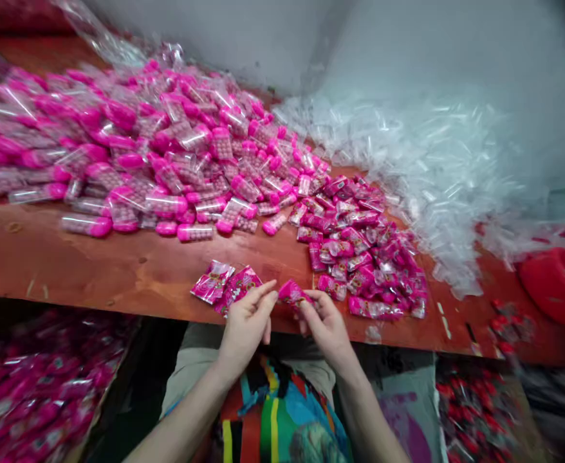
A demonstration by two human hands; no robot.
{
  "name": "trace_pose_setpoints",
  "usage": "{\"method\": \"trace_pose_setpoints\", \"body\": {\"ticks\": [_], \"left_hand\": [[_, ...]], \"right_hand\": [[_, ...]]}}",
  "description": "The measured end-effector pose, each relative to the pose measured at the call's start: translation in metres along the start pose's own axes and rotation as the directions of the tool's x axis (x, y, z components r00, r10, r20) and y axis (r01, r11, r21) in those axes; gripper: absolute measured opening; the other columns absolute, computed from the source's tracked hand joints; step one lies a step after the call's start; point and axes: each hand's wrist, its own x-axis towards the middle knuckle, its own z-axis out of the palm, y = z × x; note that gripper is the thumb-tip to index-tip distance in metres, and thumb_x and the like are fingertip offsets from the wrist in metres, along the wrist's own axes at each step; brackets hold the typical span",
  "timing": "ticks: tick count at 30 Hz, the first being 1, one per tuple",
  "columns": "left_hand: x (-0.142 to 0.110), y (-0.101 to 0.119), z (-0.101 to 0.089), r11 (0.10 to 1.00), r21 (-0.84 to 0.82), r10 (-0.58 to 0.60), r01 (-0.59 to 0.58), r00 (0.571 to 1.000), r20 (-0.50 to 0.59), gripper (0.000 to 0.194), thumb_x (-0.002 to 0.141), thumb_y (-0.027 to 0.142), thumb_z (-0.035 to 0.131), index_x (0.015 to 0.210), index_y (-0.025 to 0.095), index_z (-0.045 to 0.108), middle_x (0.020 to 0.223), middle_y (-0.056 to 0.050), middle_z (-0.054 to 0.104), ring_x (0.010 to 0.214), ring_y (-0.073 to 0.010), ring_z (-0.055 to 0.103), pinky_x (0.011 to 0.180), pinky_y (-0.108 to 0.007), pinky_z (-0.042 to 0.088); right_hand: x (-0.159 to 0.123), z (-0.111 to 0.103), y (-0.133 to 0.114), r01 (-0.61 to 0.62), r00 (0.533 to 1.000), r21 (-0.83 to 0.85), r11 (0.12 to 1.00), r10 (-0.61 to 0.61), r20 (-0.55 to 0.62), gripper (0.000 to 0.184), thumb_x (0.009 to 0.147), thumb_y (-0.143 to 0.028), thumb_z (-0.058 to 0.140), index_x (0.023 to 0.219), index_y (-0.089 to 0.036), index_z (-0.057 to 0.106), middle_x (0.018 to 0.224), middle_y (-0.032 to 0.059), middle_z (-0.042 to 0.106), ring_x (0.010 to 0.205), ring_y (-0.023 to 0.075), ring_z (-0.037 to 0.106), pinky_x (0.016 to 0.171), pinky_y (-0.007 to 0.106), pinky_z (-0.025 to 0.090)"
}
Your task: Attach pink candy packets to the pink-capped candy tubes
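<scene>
Near the table's front edge, my right hand (324, 319) pinches a small pink wrapped packet (293, 292) between thumb and fingers. My left hand (250, 315) is just left of it, thumb and forefinger drawn together beside the packet's end; whether anything is between those fingertips is hidden. Flat pink printed wrappers (213, 281) lie on the table beyond and left of my left hand. To the right of my hands is a heap of filled pink packets (360, 251), folded or rolled small.
A large pile of clear tubes with pink caps (166, 148) and pink balls inside covers the table's back left. Clear empty plastic tubes (437, 173) are heaped at the back right. A red bowl-like container (555, 283) stands far right. Below the wooden table (70, 263), a box holds pink packets (46, 386).
</scene>
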Motion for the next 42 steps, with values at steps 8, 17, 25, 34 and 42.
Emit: {"method": "trace_pose_setpoints", "body": {"ticks": [8, 17, 25, 34, 42], "left_hand": [[-0.005, 0.003, -0.026, 0.961, 0.192, 0.236, -0.200, 0.954, -0.185, 0.031, 0.090, 0.036, 0.058, 0.109, 0.015, 0.070, 0.083, -0.004, 0.075, 0.072, -0.0151, 0.068, 0.068, -0.024, 0.053], [-0.014, -0.015, -0.042, 0.517, 0.798, 0.523, -0.311, 0.853, -0.007, 0.033, 0.098, 0.027, 0.047, 0.119, 0.015, 0.069, 0.107, -0.011, 0.074, 0.094, -0.0228, 0.071, 0.084, -0.031, 0.051], [-0.009, -0.022, -0.028, 0.047, 0.994, 0.390, -0.099, 0.918, 0.073, 0.039, 0.099, 0.025, 0.041, 0.130, 0.019, 0.064, 0.081, -0.011, 0.072, 0.065, -0.0252, 0.068, 0.051, -0.031, 0.040], [-0.012, -0.023, -0.039, 0.025, 0.939, 0.725, -0.342, 0.653, 0.219, 0.031, 0.095, 0.020, 0.050, 0.119, 0.015, 0.071, 0.068, -0.007, 0.071, 0.058, -0.0184, 0.065, 0.056, -0.029, 0.043], [-0.013, -0.021, -0.013, 0.492, 0.725, 0.660, -0.483, 0.749, 0.051, 0.032, 0.089, 0.027, 0.061, 0.119, 0.020, 0.068, 0.107, -0.012, 0.074, 0.079, -0.0197, 0.070, 0.070, -0.029, 0.052]], "right_hand": [[0.069, -0.034, -0.053, 0.285, 0.738, -0.851, 0.441, -0.667, -0.099, 0.038, 0.096, -0.020, 0.043, 0.130, -0.014, 0.057, 0.122, 0.0165, 0.060, 0.113, 0.0273, 0.052, 0.098, 0.043, 0.042], [0.154, 0.030, -0.077, 0.325, 0.854, -0.944, 0.065, -0.448, 0.263, 0.037, 0.098, -0.016, 0.034, 0.126, -0.013, 0.058, 0.124, 0.0178, 0.058, 0.111, 0.0329, 0.046, 0.088, 0.045, 0.034], [0.087, 0.026, -0.052, 0.371, 0.844, -0.902, 0.221, -0.486, 0.228, 0.027, 0.094, -0.025, 0.046, 0.112, -0.010, 0.059, 0.105, 0.0188, 0.062, 0.101, 0.0327, 0.053, 0.089, 0.047, 0.039], [0.035, 0.028, -0.021, 0.055, 0.997, 0.379, 0.924, -0.074, 0.037, 0.032, 0.080, -0.039, 0.069, 0.096, -0.024, 0.046, 0.062, -0.0075, 0.057, 0.049, 0.0114, 0.053, 0.045, 0.021, 0.038], [0.026, 0.021, -0.013, 0.079, 0.995, 0.542, 0.836, -0.032, -0.096, 0.039, 0.066, -0.028, 0.082, 0.093, -0.021, 0.054, 0.073, -0.0068, 0.059, 0.060, 0.0085, 0.054, 0.054, 0.020, 0.042]]}}
